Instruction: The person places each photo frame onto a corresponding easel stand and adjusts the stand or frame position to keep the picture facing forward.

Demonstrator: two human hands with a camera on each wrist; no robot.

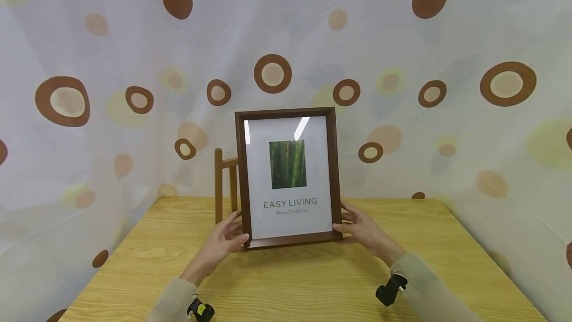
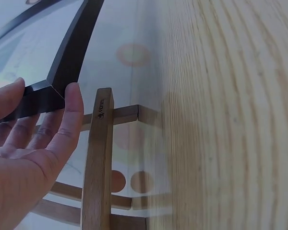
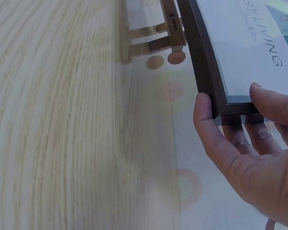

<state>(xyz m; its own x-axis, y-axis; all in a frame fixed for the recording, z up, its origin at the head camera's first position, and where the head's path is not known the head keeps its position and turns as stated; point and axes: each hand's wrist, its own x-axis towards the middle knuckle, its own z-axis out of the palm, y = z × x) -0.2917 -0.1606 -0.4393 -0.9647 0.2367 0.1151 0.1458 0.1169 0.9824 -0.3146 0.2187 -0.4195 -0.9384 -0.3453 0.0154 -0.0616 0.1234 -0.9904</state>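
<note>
A brown picture frame (image 1: 337, 173) stands nearly upright between both hands, its front facing me. Behind its glass is a white sheet (image 1: 288, 222) with a green bamboo picture and the words "EASY LIVING". My left hand (image 1: 221, 237) grips the lower left corner, thumb in front and fingers round the side and back. At the lower right corner my right hand (image 1: 364, 232) holds on the same way; in the right wrist view its fingers (image 3: 216, 134) reach round the frame's edge. A wooden easel-like stand (image 2: 98, 158) is on the table behind the frame, mostly hidden by it in the head view.
The light wooden table (image 1: 156, 267) stretches out under the arms. A pale curtain (image 1: 384, 39) with brown and yellow circles hangs behind it and along both sides. Each sleeve carries a small black wrist camera (image 1: 391, 289).
</note>
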